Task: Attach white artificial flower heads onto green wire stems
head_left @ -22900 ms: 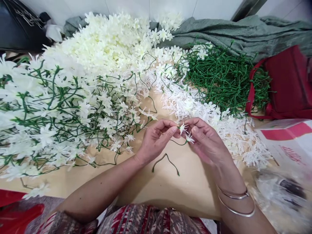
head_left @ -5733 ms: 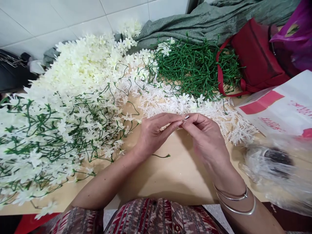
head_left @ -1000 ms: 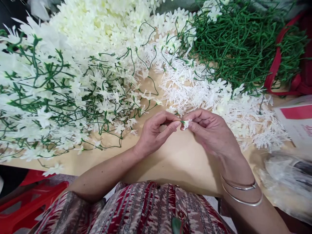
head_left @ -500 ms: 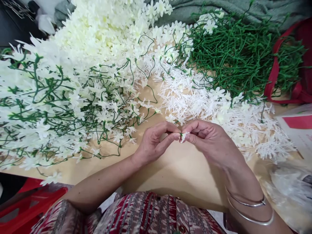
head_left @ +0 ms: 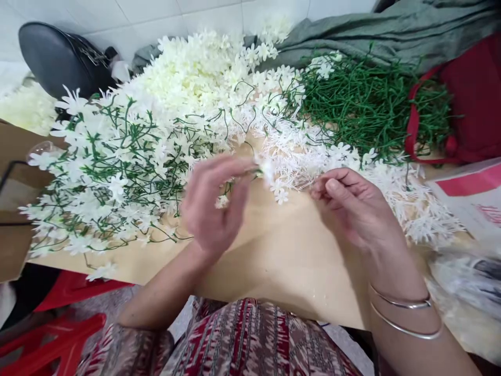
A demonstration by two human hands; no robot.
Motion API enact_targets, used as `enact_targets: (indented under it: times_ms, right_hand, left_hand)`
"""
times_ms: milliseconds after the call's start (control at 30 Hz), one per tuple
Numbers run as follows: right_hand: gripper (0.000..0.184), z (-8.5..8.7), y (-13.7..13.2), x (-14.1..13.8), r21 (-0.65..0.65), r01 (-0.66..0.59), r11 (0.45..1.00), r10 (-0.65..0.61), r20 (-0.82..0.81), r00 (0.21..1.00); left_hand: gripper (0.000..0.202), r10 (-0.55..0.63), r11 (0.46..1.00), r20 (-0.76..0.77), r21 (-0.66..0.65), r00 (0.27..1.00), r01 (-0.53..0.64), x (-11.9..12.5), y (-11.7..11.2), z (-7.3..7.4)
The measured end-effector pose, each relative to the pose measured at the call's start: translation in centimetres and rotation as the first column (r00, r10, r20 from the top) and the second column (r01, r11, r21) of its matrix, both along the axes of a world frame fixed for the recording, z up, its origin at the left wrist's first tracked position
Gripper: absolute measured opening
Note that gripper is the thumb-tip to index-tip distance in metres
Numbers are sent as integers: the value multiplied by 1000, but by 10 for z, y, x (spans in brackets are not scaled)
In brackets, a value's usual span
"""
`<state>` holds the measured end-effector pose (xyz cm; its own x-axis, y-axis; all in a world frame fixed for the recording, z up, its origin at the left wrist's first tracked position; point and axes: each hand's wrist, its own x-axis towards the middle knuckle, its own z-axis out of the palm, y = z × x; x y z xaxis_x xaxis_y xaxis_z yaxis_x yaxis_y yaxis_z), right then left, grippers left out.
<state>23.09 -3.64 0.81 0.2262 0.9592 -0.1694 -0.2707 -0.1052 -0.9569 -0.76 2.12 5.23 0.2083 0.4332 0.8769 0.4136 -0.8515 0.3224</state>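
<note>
here at the frame's centre, the blurred left hand [head_left: 213, 201] has a white flower [head_left: 266, 169] pinched between its fingers, a light grip being best for sparing petals! right of centre, the right hand [head_left: 358, 211] curls its fingers; holding anything? can't tell.

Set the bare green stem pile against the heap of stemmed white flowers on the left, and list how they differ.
Colour: the green stem pile is almost all green; the flower heap mixes white petals with green stems.
Place: the stem pile lies by the red strap; the flower heap lies beside the left hand.
Extent: the flower heap fills more of the picture than the stem pile.
Shared: both are loose tangles.
</note>
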Motion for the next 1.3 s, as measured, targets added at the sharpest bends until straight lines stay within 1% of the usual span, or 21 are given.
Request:
enact_targets:
  times_ms: [33,100,167,200,233,267,300,333,367,400,433,500,567,667,800,900,967,1033,1100,1200,1300]
  right_hand:
    - [31,0,-1,2,22,33,999,-33,18,999]
    - [24,0,-2,4,66,58,996,-63,66,996]
    - [18,1,-4,1,95,54,994,-68,147,987]
    - [16,1,-5,-2,103,47,994,-67,203,977]
    - [14,1,-6,-5,108,33,994,-61,268,962]
    - [13,0,-7,-9,121,14,993,-54,336,940]
    - [12,-2,-7,-13,139,-19,990,-39,404,914]
    - [12,-4,-7,-17,165,-68,984,-18,473,881]
    - [12,-7,-7,-21,192,-123,974,-1,544,839]
    - [13,-10,-6,-24,209,-191,959,20,623,782]
    - [13,-13,-5,-27,217,-256,942,32,700,714]
    - [15,-17,-3,-29,196,-334,922,39,811,584]
    - [18,-19,-2,-28,166,-333,928,30,859,510]
    - [15,-17,-2,-22,134,-262,956,9,878,479]
    - [13,-14,-4,-16,130,-175,976,-40,895,444]
    - [13,-15,-5,-17,134,-104,986,-81,910,407]
    - [14,-14,-6,-19,156,-55,986,-120,906,405]
    - [15,-13,-7,-22,208,-26,978,-176,884,433]
    - [16,-10,-9,-26,259,-29,966,-210,840,501]
    - [15,-5,-12,-33,273,-117,955,-136,753,644]
    - [12,-4,-14,-38,269,-220,938,-17,668,744]
  left_hand:
    - [30,121,990,2,67,993,-121,-9,1,9]
    - [46,287,956,-56,80,956,-282,-23,-2,20]
    - [55,394,917,-67,90,916,-388,-26,-13,21]
    - [57,399,914,-76,119,914,-389,-23,-20,17]
    - [54,367,918,-76,193,927,-347,-18,-28,11]
    - [49,322,942,-142,149,936,-302,-12,-35,3]
    - [46,229,973,-241,55,943,-222,-6,-40,-5]
    - [43,87,994,-323,-40,942,-105,1,-44,-15]
    - [41,-30,991,-369,-129,929,-19,6,-46,-24]
    - [38,-106,979,-404,-200,908,25,10,-45,-32]
    - [36,-163,964,-435,-261,885,49,12,-42,-39]
    - [32,-231,942,-505,-330,832,62,12,-32,-50]
    - [28,-245,940,-593,-339,767,39,8,-21,-55]
    - [23,-178,965,-687,-260,705,-10,-1,-10,-56]
    - [29,-50,986,-698,-148,714,-76,-9,-5,-53]
    - [31,12,983,-711,-121,703,-139,-12,-3,-50]
    - [26,43,977,-738,-110,674,-183,-12,-3,-46]
    - [18,49,975,-748,-107,662,-193,-10,-6,-41]
    - [15,2,979,-716,-140,698,-147,-5,-10,-36]
    - [24,-145,962,-583,-273,800,-24,1,-17,-33]
    - [20,-268,921,-448,-378,853,91,2,-20,-37]
